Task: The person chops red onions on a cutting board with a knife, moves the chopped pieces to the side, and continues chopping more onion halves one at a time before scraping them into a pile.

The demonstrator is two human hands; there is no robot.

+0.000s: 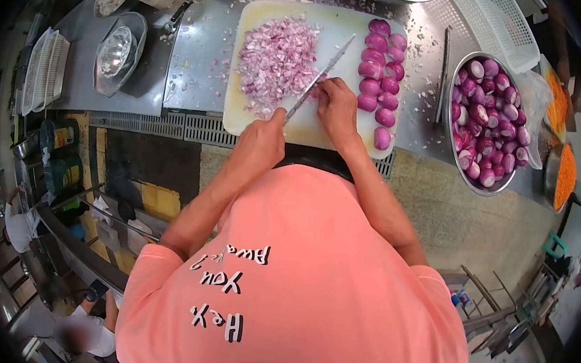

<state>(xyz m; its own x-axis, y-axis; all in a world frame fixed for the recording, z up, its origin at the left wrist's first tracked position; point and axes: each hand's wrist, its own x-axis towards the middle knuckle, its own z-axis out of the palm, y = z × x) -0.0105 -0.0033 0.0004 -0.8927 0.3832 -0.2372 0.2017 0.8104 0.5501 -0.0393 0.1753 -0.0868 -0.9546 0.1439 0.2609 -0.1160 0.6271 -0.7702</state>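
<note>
My left hand is closed round the handle of a knife, whose blade points up and to the right over the white cutting board. Beside the blade, the bent fingers of my right hand press on a small piece of purple onion, mostly hidden by the fingers. A heap of chopped onion covers the board's left part. Peeled purple onion pieces stand in two columns along its right side.
A metal bowl of onions is at the right, near an orange heap in another bowl. White baskets lie at the upper right. At the left are a metal dish and stacked white trays. Another person is at the lower left.
</note>
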